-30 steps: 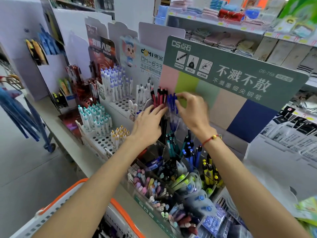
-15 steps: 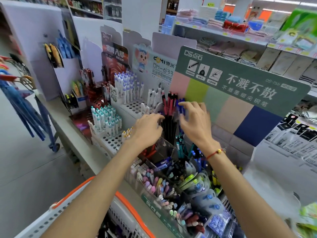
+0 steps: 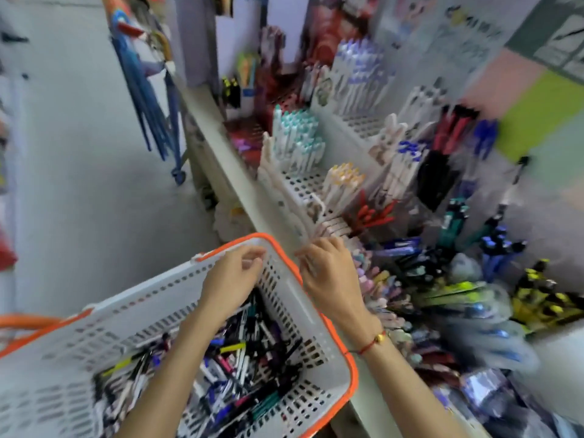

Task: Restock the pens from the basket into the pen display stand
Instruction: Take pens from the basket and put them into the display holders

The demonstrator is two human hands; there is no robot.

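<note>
To the left of your hands hangs a bundle of blue umbrellas [image 3: 148, 99], well apart from you. Your left hand [image 3: 232, 281] is over the white basket [image 3: 126, 314] with the orange rim; its fingers are loosely curled and I see nothing held in them. Below this hand, inside the basket, lies a mixed heap of pens [image 3: 234, 368] — the picture is blurred, so single pens are hard to separate. Your right hand [image 3: 328, 273] is just beside the left one, above the right rim of the basket and at the front edge of the worktop [image 3: 240, 184]. Its fingers are bent; whether they hold something I cannot tell. To the right of and beyond this hand stands the pen display stand [image 3: 410, 191] with many upright pens — white ones, red ones, black ones.
</note>
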